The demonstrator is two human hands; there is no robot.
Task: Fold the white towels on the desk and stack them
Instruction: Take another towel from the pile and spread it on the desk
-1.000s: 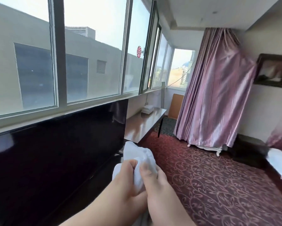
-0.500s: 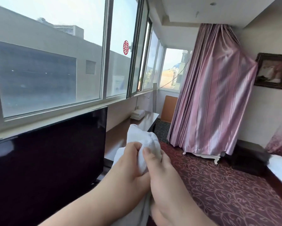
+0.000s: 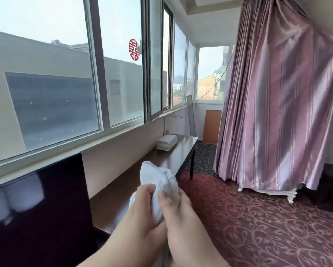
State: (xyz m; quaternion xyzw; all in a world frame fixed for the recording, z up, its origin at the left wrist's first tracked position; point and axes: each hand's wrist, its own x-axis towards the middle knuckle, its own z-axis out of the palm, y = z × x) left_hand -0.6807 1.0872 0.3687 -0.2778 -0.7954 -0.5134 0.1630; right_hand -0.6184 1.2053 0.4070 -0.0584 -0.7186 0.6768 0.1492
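While both hands meet at 6 o'clock in the view, the left hand (image 3: 142, 214) and right hand (image 3: 178, 216) each pinch a bunched white towel (image 3: 158, 182), thumbs pressed into the cloth, holding it raised above the near end of the dark desk (image 3: 183, 149). Item two: a stack of folded white towels (image 3: 166, 142), on the desk's far end, at 12 o'clock from the hands, well apart. Surroundings: black screen (image 3: 38, 209) at 9 o'clock, pink curtain (image 3: 277, 97) at 2 o'clock.

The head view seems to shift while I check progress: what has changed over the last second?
The view has swung right: the dark TV screen slid toward the left edge and the desk with its stack of folded towels looms nearer. Nothing was let go: left hand and right hand still grip the bunched white towel.
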